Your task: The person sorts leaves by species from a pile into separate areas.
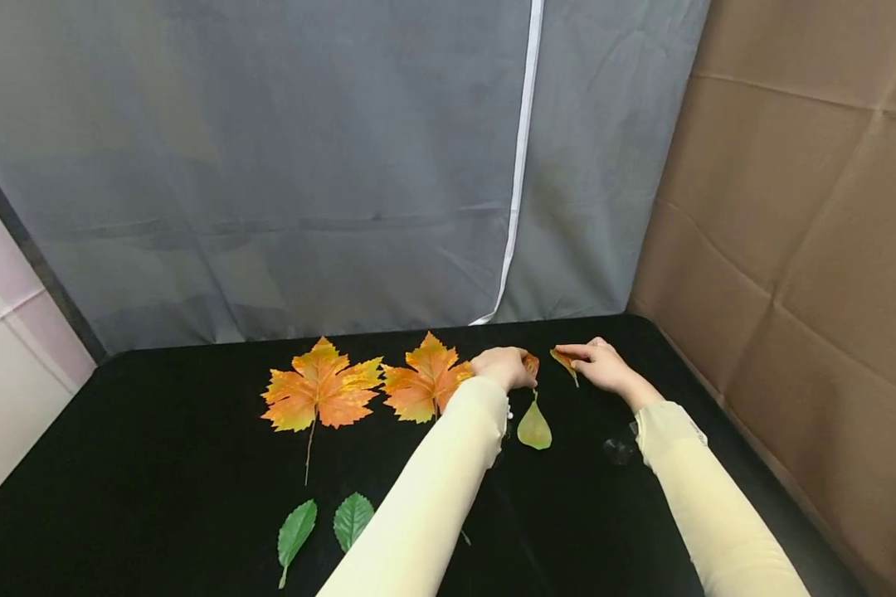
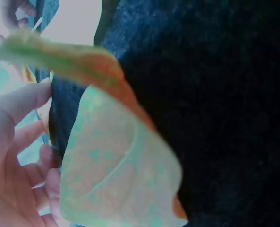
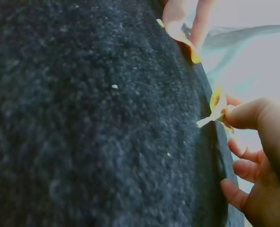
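Observation:
My left hand pinches a small orange leaf near the far edge of the black table, just above a yellow-green leaf. To its right, my right hand holds an orange-yellow leaf by thumb and fingers. The right wrist view shows this curled leaf between the right thumb and finger, stem sticking out. The left hand's leaf appears at the top there. A large leaf with pale and orange areas fills the left wrist view's foreground; which leaf it is, I cannot tell.
Two orange maple leaves lie left of the left hand, one partly behind the arm. Two green leaves lie nearer, one partly covered by the left sleeve. A small transparent thing lies by the right sleeve. A grey curtain hangs behind.

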A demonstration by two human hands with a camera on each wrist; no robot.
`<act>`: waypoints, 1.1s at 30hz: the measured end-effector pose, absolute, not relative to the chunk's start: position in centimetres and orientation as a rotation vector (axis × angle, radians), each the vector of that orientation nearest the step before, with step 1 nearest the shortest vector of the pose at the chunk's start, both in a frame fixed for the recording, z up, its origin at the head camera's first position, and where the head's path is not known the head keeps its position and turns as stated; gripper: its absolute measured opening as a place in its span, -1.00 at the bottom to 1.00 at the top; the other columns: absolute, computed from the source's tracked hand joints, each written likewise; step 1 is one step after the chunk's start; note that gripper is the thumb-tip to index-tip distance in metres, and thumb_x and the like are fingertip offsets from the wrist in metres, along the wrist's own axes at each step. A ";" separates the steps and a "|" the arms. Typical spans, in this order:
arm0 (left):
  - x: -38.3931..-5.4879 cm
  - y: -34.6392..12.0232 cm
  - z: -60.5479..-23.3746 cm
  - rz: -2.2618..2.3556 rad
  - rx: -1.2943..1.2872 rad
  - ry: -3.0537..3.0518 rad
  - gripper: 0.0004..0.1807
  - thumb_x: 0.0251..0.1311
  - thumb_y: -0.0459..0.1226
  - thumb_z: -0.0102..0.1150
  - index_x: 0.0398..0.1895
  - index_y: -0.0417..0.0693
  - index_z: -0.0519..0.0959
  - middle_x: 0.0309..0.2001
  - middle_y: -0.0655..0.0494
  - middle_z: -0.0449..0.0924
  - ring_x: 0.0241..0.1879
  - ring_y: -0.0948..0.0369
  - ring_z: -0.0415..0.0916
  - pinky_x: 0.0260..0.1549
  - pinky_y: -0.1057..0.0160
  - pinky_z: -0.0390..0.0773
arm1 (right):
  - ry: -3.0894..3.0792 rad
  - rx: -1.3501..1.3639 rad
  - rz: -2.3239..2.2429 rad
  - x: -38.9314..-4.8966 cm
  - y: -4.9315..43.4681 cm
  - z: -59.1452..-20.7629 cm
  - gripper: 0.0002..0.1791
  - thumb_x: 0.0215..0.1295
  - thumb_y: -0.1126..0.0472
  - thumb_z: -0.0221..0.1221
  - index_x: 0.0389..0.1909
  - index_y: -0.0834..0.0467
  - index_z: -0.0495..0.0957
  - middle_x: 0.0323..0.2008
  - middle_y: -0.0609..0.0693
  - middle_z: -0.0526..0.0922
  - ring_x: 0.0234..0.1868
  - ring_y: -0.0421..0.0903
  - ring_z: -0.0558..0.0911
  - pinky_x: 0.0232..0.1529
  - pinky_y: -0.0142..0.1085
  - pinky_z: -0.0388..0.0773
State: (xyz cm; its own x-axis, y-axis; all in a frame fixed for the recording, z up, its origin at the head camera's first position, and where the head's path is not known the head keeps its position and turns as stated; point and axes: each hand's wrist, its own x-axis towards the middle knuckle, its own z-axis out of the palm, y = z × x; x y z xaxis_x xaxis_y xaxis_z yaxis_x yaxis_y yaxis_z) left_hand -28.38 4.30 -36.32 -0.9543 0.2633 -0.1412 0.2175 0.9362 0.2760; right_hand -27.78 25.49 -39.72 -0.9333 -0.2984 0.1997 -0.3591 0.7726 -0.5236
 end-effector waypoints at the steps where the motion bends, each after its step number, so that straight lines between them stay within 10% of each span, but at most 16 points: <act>1: -28.5 4.3 -36.3 0.386 0.371 2.931 -0.35 0.04 0.10 0.35 0.28 0.36 0.48 0.14 0.09 0.55 -0.01 0.06 0.50 -0.14 0.03 0.46 | -2.841 0.544 0.887 -27.8 25.5 -39.6 -0.58 0.32 0.40 0.04 0.20 0.28 0.51 -0.11 0.20 0.62 -0.31 -0.04 0.31 -0.27 -0.20 0.24; 18: -30.6 1.2 -33.6 0.506 0.638 2.939 -0.47 0.24 0.05 0.18 0.30 0.31 0.47 0.21 0.15 0.50 0.11 0.07 0.48 -0.07 0.01 0.49 | -2.761 0.533 0.871 -27.9 26.6 -37.0 -0.60 0.30 0.41 0.08 0.16 0.29 0.53 -0.30 0.14 0.53 -0.24 0.00 0.38 -0.25 -0.19 0.30; 24: -31.3 -2.6 -31.6 0.542 1.040 2.841 -0.56 0.31 -0.13 0.18 0.25 0.07 0.52 -0.06 0.10 0.63 -0.11 0.19 0.54 -0.05 0.21 0.48 | -2.672 0.671 0.990 -25.1 25.5 -35.3 -0.53 0.16 0.37 0.30 0.13 0.27 0.55 -0.06 0.18 0.54 -0.18 0.08 0.52 -0.20 -0.09 0.46; 33: -26.9 -5.2 -31.8 0.455 1.437 2.786 -0.58 0.40 -0.05 0.05 0.19 -0.03 0.57 0.13 0.13 0.57 0.16 0.21 0.46 0.18 0.22 0.36 | -2.715 0.964 1.157 -21.3 22.8 -36.1 -0.33 0.02 0.15 0.46 0.20 0.23 0.52 0.19 0.11 0.52 0.18 -0.01 0.47 0.01 -0.02 0.52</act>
State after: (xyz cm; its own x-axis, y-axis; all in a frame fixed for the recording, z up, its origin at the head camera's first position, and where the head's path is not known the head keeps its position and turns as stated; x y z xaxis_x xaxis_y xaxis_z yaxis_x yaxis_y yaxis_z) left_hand -26.86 -5.19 -31.84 -0.5880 0.7942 0.1534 0.8017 0.5470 0.2409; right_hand -21.26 22.84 -36.14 -0.8066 -0.5292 0.2633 -0.5564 0.5296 -0.6403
